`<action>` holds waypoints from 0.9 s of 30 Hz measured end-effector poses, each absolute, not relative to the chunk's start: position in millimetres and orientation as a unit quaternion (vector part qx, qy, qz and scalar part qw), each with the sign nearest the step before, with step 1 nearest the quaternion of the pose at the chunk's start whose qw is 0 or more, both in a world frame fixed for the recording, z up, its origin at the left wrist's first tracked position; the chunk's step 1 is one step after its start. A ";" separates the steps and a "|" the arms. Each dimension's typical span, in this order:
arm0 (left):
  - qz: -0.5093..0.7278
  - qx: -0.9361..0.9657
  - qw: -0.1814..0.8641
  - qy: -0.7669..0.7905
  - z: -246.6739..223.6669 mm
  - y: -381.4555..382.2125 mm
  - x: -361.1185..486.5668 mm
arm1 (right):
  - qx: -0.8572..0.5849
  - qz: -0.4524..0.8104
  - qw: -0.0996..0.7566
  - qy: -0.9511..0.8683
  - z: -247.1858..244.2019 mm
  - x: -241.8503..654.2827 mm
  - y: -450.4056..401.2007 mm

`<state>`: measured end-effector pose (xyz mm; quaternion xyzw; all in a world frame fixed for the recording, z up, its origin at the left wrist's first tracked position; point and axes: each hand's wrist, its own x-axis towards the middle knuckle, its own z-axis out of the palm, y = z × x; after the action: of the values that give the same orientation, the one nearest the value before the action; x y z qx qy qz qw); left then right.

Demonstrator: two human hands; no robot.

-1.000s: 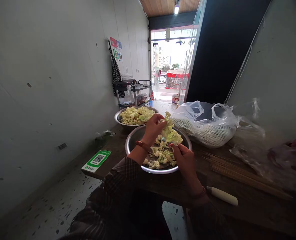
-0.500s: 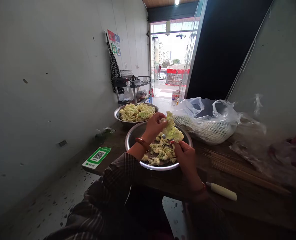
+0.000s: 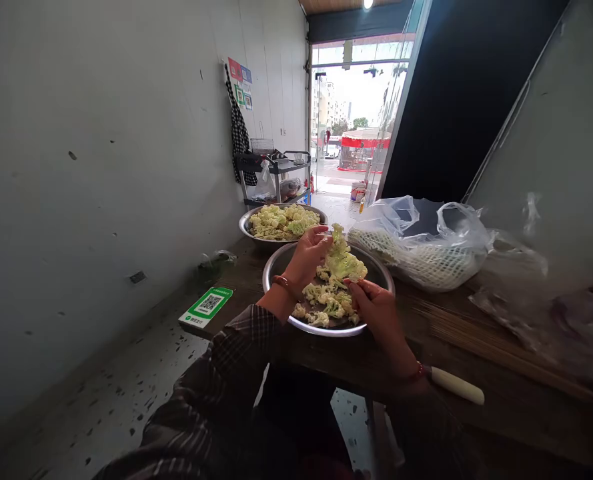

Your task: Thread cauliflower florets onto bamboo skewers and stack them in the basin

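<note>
From where I'm standing, the dark wooden table (image 3: 301,352) is biggest, its right end lost in shadow. Clockwise from the front steel bowl (image 3: 331,331), a clear plastic bag (image 3: 421,250) holding foam-netted contents sits at 2 o'clock, thin skewers (image 3: 486,338) at 4. At 11 is the rear steel bowl (image 3: 243,225), heaped with cauliflower, its near rim partly covered.

The left hand (image 3: 307,257) pinches the cauliflower piece (image 3: 345,262) near its upper end; the right hand (image 3: 377,305) grasps its lower edge. Held above the front bowl's florets, it's pale yellow-green, knobbly and branching, narrow above, broad below. Its tip points to 11 o'clock, the long axis running down to 5. It seems to be one sprig, though fingers cover its ends.

The green QR card (image 3: 206,307) lies near 9, the pale knife handle (image 3: 457,385) at 4, its blade hidden.
</note>
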<state>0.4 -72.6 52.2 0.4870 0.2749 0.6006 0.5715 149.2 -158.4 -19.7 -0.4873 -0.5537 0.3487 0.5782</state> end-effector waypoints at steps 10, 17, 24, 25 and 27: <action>0.596 0.488 0.552 0.320 32.1 -74.0 -37.5 | -0.550 0.207 0.469 -0.659 -22.0 158.3 -151.9; 0.494 0.665 0.431 0.357 8.1 -77.2 -66.8 | -0.617 0.106 0.437 -0.646 -2.0 200.0 -131.9; 0.187 0.907 0.142 0.351 -7.8 -101.7 -68.8 | -0.598 0.074 0.392 -0.695 38.8 163.5 -60.1; 0.161 0.916 0.123 0.347 -7.2 -104.3 -68.0 | -0.587 0.076 0.390 -0.706 42.4 148.6 -47.0; 0.128 0.925 0.101 0.343 -6.0 -107.3 -66.5 | -0.561 0.067 0.379 -0.732 46.7 115.3 -19.5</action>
<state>-66.5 -107.3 -6.0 0.9251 0.3431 0.1279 0.1006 115.3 -19.5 46.7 -0.5614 -0.7325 0.0667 0.3792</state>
